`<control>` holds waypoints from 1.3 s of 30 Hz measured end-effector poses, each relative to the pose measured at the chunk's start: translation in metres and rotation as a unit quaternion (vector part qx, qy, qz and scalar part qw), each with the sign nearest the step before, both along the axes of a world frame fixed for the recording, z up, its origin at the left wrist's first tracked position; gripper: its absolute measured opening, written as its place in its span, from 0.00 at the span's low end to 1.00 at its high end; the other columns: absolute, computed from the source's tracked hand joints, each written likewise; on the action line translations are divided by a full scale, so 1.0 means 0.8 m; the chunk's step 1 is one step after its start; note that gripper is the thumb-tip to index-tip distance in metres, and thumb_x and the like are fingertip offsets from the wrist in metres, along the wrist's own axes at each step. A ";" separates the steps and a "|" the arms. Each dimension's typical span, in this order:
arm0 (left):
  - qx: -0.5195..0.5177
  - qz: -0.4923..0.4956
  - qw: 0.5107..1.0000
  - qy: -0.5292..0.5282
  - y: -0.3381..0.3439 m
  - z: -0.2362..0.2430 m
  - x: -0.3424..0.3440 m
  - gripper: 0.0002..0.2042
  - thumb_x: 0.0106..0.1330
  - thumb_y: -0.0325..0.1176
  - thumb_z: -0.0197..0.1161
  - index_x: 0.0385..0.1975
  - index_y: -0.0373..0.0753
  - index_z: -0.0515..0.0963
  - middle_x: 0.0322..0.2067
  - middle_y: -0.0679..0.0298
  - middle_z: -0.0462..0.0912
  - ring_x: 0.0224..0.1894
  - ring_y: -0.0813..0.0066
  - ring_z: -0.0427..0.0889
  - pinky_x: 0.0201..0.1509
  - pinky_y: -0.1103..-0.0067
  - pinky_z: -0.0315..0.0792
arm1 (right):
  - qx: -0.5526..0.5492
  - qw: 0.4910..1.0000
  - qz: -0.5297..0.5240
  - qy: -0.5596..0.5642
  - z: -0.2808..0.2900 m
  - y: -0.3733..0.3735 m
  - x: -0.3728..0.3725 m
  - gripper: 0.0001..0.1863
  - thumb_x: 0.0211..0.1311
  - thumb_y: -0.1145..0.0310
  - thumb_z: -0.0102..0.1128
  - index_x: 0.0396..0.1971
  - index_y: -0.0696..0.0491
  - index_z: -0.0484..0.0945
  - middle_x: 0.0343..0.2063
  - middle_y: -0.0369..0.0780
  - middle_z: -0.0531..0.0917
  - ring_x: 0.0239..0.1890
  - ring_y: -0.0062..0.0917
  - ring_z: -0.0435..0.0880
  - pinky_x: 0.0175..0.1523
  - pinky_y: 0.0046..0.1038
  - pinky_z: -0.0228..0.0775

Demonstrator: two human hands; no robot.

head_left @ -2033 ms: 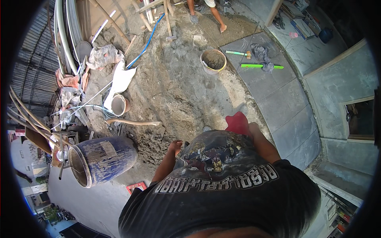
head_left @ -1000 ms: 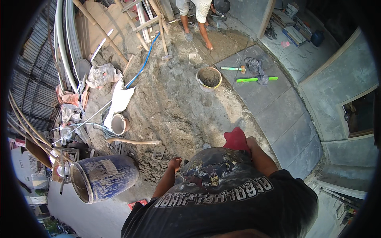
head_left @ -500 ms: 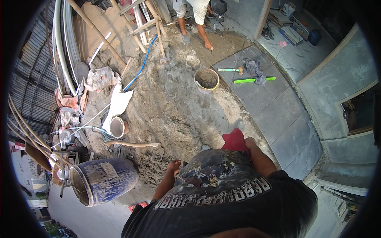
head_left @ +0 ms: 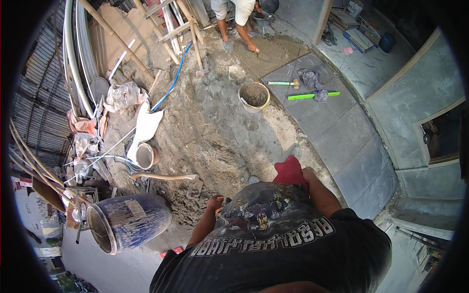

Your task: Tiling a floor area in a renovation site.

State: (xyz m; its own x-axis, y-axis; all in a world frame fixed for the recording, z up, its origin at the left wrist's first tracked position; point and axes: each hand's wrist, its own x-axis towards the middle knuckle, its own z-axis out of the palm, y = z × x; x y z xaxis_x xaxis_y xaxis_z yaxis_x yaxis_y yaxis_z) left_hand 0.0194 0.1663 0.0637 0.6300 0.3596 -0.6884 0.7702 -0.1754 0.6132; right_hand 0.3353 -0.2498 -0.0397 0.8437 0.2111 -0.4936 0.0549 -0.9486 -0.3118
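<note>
My right hand (head_left: pixel 309 175), in front of my body, is closed on a dark red cloth (head_left: pixel 289 172), possibly a cap; its fingers are partly covered. At my left side my left hand (head_left: pixel 215 202) hangs with fingers curled, and whatever they may hold is hidden. Rough soil and grey rubble (head_left: pixel 188 207) lie below it. Farther ahead stands a bucket (head_left: pixel 254 96) of wet mortar. Beside it, on large grey floor tiles (head_left: pixel 337 149), rest a mallet (head_left: pixel 283 84) with a pale green handle, a bright green spirit level (head_left: pixel 305 97) and a crumpled dark plastic bag (head_left: pixel 309 78).
A co-worker (head_left: pixel 243 12) bends at the far end, one hand holding a trowel (head_left: pixel 264 57) on a mortar bed (head_left: pixel 279 49). To my left are a tipped blue drum (head_left: pixel 132 219), a curved wooden handle (head_left: pixel 166 177), an empty bucket (head_left: pixel 145 156) and a white sack (head_left: pixel 146 125). Walls border the right.
The co-worker's hand has moved slightly left and up, and the trowel blade now shows on the mortar. My hands have barely moved; the dark red cloth has shifted slightly.
</note>
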 end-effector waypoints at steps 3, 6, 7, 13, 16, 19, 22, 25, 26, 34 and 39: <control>-0.019 0.032 0.999 0.004 0.000 -0.001 -0.003 0.12 0.51 0.35 0.52 0.34 0.37 0.72 0.26 0.59 0.76 0.30 0.74 0.75 0.32 0.81 0.67 | 0.017 0.998 -0.056 0.016 0.029 0.018 -0.005 0.15 0.45 0.62 0.43 0.24 0.56 0.76 0.29 0.47 0.75 0.33 0.37 0.75 0.41 0.31 0.65; 0.009 -0.014 1.000 0.008 0.005 -0.008 -0.008 0.13 0.51 0.35 0.52 0.34 0.37 0.72 0.26 0.60 0.76 0.30 0.74 0.75 0.32 0.81 0.67 | 0.042 0.992 -0.118 0.030 0.058 0.029 -0.008 0.14 0.45 0.63 0.43 0.23 0.57 0.76 0.29 0.48 0.75 0.33 0.37 0.75 0.40 0.31 0.65; 0.010 -0.014 1.000 0.006 0.005 -0.009 -0.009 0.13 0.51 0.35 0.52 0.34 0.37 0.72 0.26 0.60 0.76 0.30 0.74 0.75 0.32 0.81 0.67 | 0.051 0.989 -0.134 0.036 0.061 0.030 -0.008 0.14 0.45 0.64 0.43 0.23 0.57 0.75 0.29 0.48 0.75 0.34 0.37 0.74 0.40 0.31 0.65; -0.002 0.032 0.999 0.005 0.003 -0.006 -0.013 0.13 0.50 0.36 0.53 0.34 0.37 0.72 0.27 0.60 0.76 0.30 0.73 0.75 0.33 0.80 0.67 | 0.021 0.999 -0.015 0.046 0.097 0.047 -0.009 0.15 0.46 0.64 0.40 0.27 0.57 0.74 0.34 0.48 0.74 0.37 0.36 0.73 0.43 0.31 0.63; 0.038 -0.036 0.999 -0.010 0.002 0.000 0.013 0.13 0.50 0.37 0.53 0.34 0.37 0.72 0.27 0.60 0.76 0.30 0.74 0.75 0.33 0.80 0.67 | -0.035 0.999 0.030 -0.015 0.028 0.007 0.003 0.15 0.46 0.64 0.40 0.26 0.56 0.75 0.33 0.47 0.74 0.37 0.36 0.73 0.44 0.31 0.63; 0.015 0.013 1.000 0.006 -0.006 0.020 0.010 0.13 0.50 0.37 0.53 0.33 0.38 0.73 0.26 0.59 0.76 0.29 0.72 0.75 0.32 0.80 0.67 | -0.014 1.000 0.022 0.011 0.029 0.017 0.003 0.15 0.45 0.64 0.40 0.25 0.56 0.75 0.32 0.47 0.74 0.37 0.36 0.73 0.43 0.31 0.63; 0.005 -0.006 1.000 -0.002 -0.003 0.021 0.019 0.14 0.50 0.37 0.53 0.34 0.38 0.73 0.26 0.59 0.76 0.29 0.72 0.75 0.31 0.80 0.67 | -0.022 1.000 0.014 -0.008 0.015 0.001 0.006 0.15 0.45 0.64 0.41 0.24 0.56 0.75 0.32 0.47 0.74 0.37 0.36 0.73 0.44 0.32 0.63; 0.049 -0.037 0.998 0.006 -0.003 0.021 0.003 0.14 0.50 0.37 0.52 0.34 0.37 0.73 0.26 0.58 0.76 0.29 0.71 0.75 0.31 0.80 0.67 | 0.001 1.000 -0.023 0.021 0.070 0.038 -0.003 0.15 0.45 0.64 0.41 0.25 0.56 0.75 0.32 0.47 0.74 0.37 0.35 0.73 0.44 0.31 0.63; 0.048 -0.038 0.998 0.005 -0.003 0.019 0.003 0.14 0.50 0.37 0.52 0.34 0.37 0.73 0.26 0.58 0.76 0.29 0.71 0.75 0.31 0.80 0.67 | 0.000 1.000 -0.023 0.021 0.072 0.037 -0.004 0.15 0.45 0.64 0.41 0.25 0.56 0.75 0.32 0.47 0.74 0.37 0.35 0.73 0.44 0.31 0.63; 0.041 -0.027 0.999 0.000 -0.004 0.010 0.010 0.13 0.50 0.37 0.52 0.34 0.38 0.73 0.28 0.57 0.76 0.32 0.69 0.75 0.35 0.79 0.67 | -0.010 1.000 0.014 0.005 0.003 0.002 0.001 0.15 0.45 0.66 0.40 0.26 0.56 0.75 0.34 0.47 0.74 0.37 0.35 0.73 0.45 0.30 0.62; 0.033 -0.012 0.999 0.017 0.004 -0.018 -0.007 0.13 0.50 0.38 0.52 0.34 0.39 0.73 0.30 0.57 0.76 0.34 0.68 0.75 0.36 0.78 0.68 | -0.001 0.999 -0.020 0.043 0.021 0.018 0.002 0.16 0.46 0.62 0.42 0.31 0.56 0.73 0.36 0.48 0.72 0.40 0.36 0.71 0.46 0.31 0.61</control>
